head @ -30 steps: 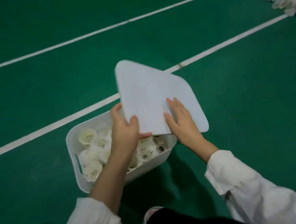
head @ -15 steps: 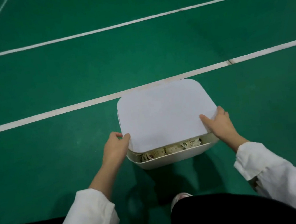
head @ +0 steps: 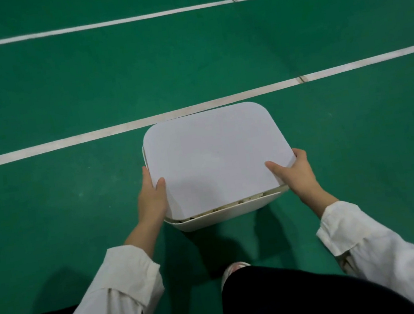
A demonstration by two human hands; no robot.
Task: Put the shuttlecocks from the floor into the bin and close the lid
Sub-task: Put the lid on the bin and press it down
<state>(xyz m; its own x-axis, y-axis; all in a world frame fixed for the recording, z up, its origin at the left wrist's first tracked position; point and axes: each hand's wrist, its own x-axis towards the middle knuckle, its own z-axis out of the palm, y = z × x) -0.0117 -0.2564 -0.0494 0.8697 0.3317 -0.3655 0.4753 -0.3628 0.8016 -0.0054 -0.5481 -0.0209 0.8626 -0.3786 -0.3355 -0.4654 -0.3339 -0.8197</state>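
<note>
Lid (head: 216,155) lies lower and flatter than half a second ago, and the near gap over the bin (head: 221,215) has shrunk to a thin slit. The lid covers almost the whole bin, which stands on the green floor (head: 61,97) just in front of a white court line (head: 41,148). The near edge is not seated yet (it stops short of the bin's near rim). Shuttlecocks (head: 233,203) barely show through the slit, inside the bin.

Left hand (head: 152,198) grips the lid's near left corner, thumb on top, fingers along the side edge. Right hand (head: 295,174) grips the near right corner, thumb on top, fingers curled round the edge. White sleeves (head: 117,287), dark trousers and a shoe toe (head: 232,268) at the bottom.

Progress: collecting looks done as far as this view reaches. What is left is to slide or press the near edge down until the lid seats.
</note>
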